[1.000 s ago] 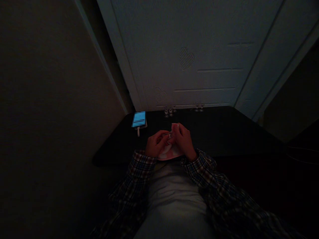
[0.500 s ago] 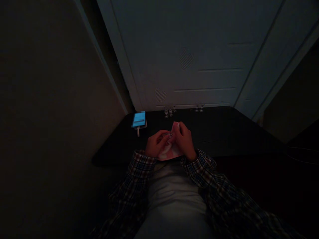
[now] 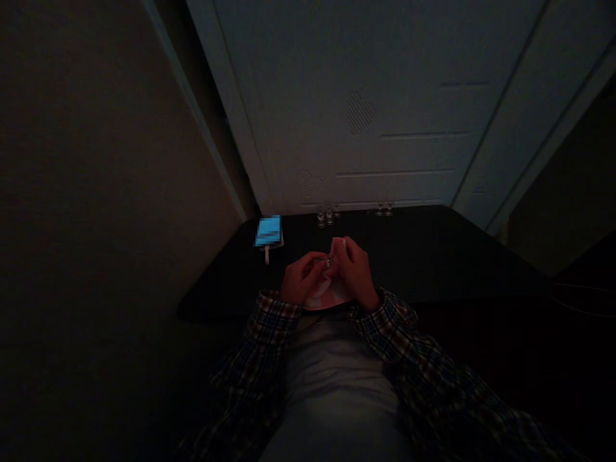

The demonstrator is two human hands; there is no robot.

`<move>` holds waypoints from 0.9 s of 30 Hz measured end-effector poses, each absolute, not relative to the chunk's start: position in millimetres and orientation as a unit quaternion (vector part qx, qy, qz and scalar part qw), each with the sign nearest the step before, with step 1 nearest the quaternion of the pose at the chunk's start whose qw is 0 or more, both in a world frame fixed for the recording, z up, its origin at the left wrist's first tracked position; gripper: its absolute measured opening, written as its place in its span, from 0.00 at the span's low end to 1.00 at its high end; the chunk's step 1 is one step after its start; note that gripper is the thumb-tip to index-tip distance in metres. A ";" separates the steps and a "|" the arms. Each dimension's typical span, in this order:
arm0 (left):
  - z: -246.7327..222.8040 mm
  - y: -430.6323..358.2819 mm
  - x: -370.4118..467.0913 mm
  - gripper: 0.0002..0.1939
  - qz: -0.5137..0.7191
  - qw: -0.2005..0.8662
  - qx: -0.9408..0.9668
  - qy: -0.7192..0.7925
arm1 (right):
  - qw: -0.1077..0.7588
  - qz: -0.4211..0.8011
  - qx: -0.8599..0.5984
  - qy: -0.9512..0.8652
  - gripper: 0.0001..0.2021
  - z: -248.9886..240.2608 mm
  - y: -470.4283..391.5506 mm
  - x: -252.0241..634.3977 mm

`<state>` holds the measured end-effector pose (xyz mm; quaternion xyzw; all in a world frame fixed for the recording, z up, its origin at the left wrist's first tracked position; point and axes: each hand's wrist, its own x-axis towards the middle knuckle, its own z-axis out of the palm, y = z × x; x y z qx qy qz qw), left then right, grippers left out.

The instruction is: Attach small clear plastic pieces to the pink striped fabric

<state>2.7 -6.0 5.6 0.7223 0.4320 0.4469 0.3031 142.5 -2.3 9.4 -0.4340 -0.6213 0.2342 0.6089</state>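
Note:
Close to the dark table's front edge, my left hand (image 3: 299, 278) has its fingers closed on a small, shiny clear glass (image 3: 330, 260); most of the glass is hidden by fingers and cloth. My right hand (image 3: 357, 272) pinches a pink and white cloth (image 3: 337, 297) against the glass. One corner of the cloth sticks up above the right fingers, and the rest hangs down between my wrists. Dim light blurs the fine detail where the fingertips meet.
Several small stemmed glasses (image 3: 329, 215) stand at the back of the dark table (image 3: 433, 263), with another pair of glasses (image 3: 384, 208) farther right. A device with a lit blue screen (image 3: 268, 231) lies at the left. Behind rises a white panel (image 3: 409, 109) with heart patterns.
The raised cloth corner and my right fingertips have shifted down very slightly. Both hands keep their hold, and the things on the table stay put.

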 end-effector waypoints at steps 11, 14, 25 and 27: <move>5.8 -6.0 3.2 0.14 0.450 0.303 0.722 0.428 | 0.612 0.238 -0.433 -0.618 0.16 12.2 -4.3 142.7; 6.4 -6.4 3.3 0.14 0.449 0.300 0.724 0.429 | 0.609 0.237 -0.438 -0.617 0.16 12.8 -4.8 142.9; 5.1 -5.7 2.8 0.14 0.449 0.299 0.724 0.429 | 0.611 0.237 -0.439 -0.615 0.16 12.0 -3.8 142.7; 5.5 -6.1 2.9 0.14 0.449 0.301 0.724 0.429 | 0.611 0.235 -0.438 -0.616 0.16 12.2 -4.0 142.7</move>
